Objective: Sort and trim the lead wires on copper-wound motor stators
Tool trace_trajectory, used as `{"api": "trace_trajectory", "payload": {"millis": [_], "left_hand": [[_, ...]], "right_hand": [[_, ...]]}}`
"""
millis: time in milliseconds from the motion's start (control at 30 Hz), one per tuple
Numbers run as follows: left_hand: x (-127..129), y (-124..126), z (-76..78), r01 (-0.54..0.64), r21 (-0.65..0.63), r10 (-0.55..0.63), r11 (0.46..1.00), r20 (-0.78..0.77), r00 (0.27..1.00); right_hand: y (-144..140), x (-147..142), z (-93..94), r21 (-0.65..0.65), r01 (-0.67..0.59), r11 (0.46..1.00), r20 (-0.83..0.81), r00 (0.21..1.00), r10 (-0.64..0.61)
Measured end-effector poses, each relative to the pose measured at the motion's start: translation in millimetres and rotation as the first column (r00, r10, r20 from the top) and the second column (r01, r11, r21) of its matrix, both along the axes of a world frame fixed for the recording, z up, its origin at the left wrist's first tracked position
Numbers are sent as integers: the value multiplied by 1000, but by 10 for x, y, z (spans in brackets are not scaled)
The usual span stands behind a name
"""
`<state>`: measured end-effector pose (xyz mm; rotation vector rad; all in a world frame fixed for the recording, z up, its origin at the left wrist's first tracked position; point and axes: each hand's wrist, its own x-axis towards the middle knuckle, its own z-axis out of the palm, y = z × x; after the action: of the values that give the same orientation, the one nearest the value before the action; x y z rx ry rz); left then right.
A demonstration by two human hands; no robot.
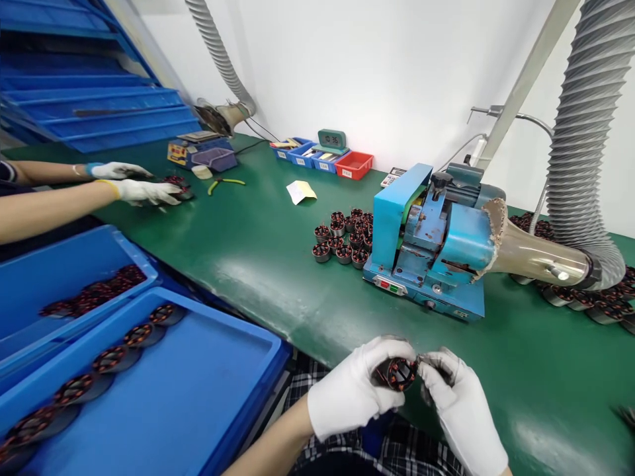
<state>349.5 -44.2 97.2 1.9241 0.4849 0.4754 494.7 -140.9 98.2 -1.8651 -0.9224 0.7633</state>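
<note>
A motor stator [401, 375], a ring with copper windings and dark inner poles, is gripped in my white-gloved left hand [358, 387]. Its open face tilts up toward me. My right hand [454, 396], also gloved, is closed in a pinch right beside the stator's right rim. Whatever those fingertips hold is too small to make out. Ahead of my hands, a cluster of similar stators [344, 254] stands on the green table [278, 277], left of a blue belt-type machine [426, 244].
A blue tray [198, 390] at left holds a row of stators; another blue bin [54, 271] holds more. A co-worker's gloved hands [143, 188] handle a stator at far left. More stators [590, 301] lie under the duct [583, 125]. Pliers [225, 183] and small bins [354, 165] sit farther back.
</note>
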Motion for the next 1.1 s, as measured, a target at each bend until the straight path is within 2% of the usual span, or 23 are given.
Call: {"api": "trace_trajectory", "payload": {"millis": [67, 100, 167, 267, 300, 367, 433, 500, 567, 600, 667, 733, 800, 833, 900, 933, 967, 1000, 1033, 1067, 1100], "left_hand": [[17, -29, -11, 5, -68, 1, 998, 83, 997], [22, -51, -22, -12, -64, 21, 998, 134, 991], [23, -89, -48, -86, 14, 82, 996, 202, 976], [12, -89, -76, -183, 174, 153, 968, 174, 973], [7, -71, -77, -165, 184, 141, 969, 136, 981], [3, -23, -66, -83, 96, 78, 992, 56, 995], [4, 16, -52, 19, -40, -17, 999, 38, 999], [11, 22, -60, 96, -74, -91, 993, 71, 993], [22, -2, -117, 96, 37, -99, 995, 83, 992], [29, -19, -167, 57, 131, -66, 990, 65, 996], [45, -44, -299, -33, 332, 28, 943, 20, 999], [64, -36, -444, -67, 464, 77, 883, -3, 997], [84, 13, -561, -59, 485, 84, 873, -29, 996], [92, 49, -600, -50, 467, 84, 883, -53, 995], [105, 129, -631, -28, 420, 86, 907, -120, 989], [109, 166, -628, -8, 402, 75, 916, -151, 986], [111, 198, -617, 15, 391, 58, 920, -175, 983], [112, 224, -602, 39, 386, 38, 922, -192, 981], [112, 245, -589, 60, 385, 21, 921, -203, 979], [109, 262, -579, 76, 385, 7, 920, -211, 978], [103, 275, -575, 86, 385, -1, 919, -216, 976]], "right_hand": [[-15, -2, -53, 2, 31, 1000, 102, 994, -31], [-21, -2, -69, 1, 38, 999, 128, 991, -38], [-27, 1, -82, 5, 20, 1000, 128, 991, -21], [-22, 8, -102, 13, -51, 999, -18, 999, 51], [-18, 8, -120, 16, -56, 998, -74, 996, 57], [-13, 1, -169, 27, -7, 1000, -125, 992, 10], [-11, -12, -215, 62, 62, 996, -46, 997, -59], [-11, -22, -241, 104, 78, 992, 94, 992, -88], [-5, -19, -257, 106, 58, 993, 163, 984, -75], [3, -10, -273, 83, 47, 995, 126, 990, -57], [32, 28, -333, -6, -6, 1000, -78, 997, 5], [76, 90, -417, -93, -138, 986, -300, 948, 105], [131, 161, -474, -144, -251, 957, -410, 895, 173], [162, 194, -472, -158, -282, 946, -399, 895, 200], [228, 240, -392, -197, -348, 917, -187, 931, 313], [262, 254, -321, -247, -405, 880, 5, 908, 419], [294, 266, -240, -332, -468, 819, 212, 809, 548], [322, 283, -160, -439, -506, 742, 384, 641, 664], [339, 312, -94, -545, -513, 663, 483, 455, 748], [342, 361, -51, -626, -498, 600, 512, 317, 798], [321, 437, -37, -675, -478, 562, 518, 236, 822]]}}
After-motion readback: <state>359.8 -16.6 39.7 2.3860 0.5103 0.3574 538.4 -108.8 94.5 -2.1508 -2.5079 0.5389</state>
